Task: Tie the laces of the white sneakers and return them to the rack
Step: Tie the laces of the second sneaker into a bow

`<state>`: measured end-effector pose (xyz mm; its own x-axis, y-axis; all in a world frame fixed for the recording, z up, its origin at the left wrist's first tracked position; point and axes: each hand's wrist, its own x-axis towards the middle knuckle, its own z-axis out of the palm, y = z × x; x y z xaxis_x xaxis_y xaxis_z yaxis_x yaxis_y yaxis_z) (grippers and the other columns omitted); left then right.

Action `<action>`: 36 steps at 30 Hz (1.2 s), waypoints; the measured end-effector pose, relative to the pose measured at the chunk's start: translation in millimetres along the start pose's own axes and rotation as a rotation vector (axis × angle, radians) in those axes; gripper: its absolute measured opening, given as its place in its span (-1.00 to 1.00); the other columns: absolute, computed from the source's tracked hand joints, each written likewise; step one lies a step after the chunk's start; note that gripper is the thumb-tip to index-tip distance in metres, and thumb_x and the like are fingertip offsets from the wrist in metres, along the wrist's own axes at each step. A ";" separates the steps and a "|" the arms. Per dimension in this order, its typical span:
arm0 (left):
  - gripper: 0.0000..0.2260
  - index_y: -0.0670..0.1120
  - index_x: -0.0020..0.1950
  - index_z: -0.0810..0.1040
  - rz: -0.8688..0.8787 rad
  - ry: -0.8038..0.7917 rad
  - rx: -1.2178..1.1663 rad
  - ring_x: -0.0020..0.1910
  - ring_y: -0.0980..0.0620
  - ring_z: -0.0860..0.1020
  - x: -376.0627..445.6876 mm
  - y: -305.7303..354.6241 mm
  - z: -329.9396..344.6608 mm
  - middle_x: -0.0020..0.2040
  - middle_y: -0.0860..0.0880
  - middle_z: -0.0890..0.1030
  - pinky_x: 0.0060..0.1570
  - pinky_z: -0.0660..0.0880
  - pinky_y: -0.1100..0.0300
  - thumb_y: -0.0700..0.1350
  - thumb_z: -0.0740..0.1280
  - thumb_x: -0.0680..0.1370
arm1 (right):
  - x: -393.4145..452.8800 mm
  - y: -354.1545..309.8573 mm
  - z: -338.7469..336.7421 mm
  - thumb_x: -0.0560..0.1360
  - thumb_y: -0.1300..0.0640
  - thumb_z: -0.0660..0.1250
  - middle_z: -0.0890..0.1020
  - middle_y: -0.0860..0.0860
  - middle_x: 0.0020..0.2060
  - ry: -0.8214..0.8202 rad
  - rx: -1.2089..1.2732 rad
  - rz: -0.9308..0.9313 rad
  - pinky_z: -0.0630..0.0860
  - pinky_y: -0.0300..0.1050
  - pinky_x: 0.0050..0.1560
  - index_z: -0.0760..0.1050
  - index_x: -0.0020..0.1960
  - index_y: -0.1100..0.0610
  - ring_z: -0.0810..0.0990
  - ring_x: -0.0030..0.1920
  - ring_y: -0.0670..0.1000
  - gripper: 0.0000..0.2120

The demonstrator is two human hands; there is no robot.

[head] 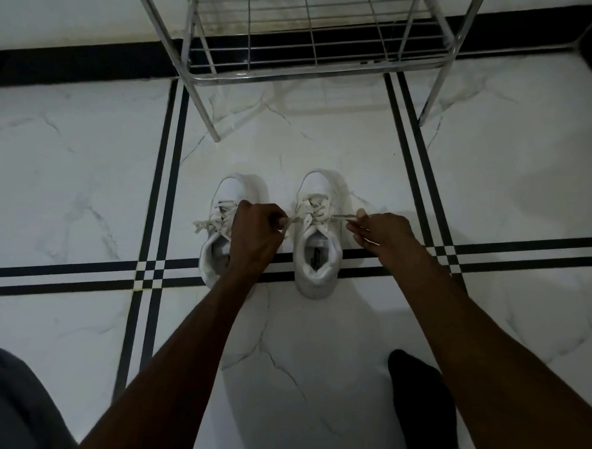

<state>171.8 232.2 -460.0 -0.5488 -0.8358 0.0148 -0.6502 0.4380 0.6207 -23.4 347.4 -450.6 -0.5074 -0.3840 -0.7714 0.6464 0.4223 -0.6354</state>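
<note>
Standing side by side on the marble floor (84, 179) before the wire rack (317, 53), both white sneakers look light and soft-walled. On the left sneaker (234, 193) the laces (207, 223) look loosely bunched; the left hand (256, 232) hides most of it, pinching one lace end of the right sneaker (315, 259). The right hand (385, 234) pinches the other end, pulled taut. Flat laces likely slip, so grip near the eyelets. Whether a knot exists is unclear.

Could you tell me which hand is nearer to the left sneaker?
Left. The left hand overlaps the left sneaker in this view; the right hand is beyond the right sneaker.
</note>
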 end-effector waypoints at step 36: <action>-0.86 -0.18 -0.04 0.76 -0.001 0.064 -0.066 -0.18 0.00 0.68 1.5 0.0 -17.8 -0.11 -0.12 0.76 -0.06 0.59 0.20 -0.32 0.42 0.52 | 1.3 -10.5 -36.4 0.31 0.17 0.62 0.68 0.00 -0.26 0.027 -0.557 -0.553 0.57 -0.07 -0.06 0.50 -0.33 0.08 0.64 -0.17 -0.02 -0.72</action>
<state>180.4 225.1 -446.0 -0.5124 -0.8564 0.0630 -0.6135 0.4164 0.6710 -51.6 372.3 -446.2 -0.6908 -0.6412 -0.3342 -0.0812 0.5281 -0.8453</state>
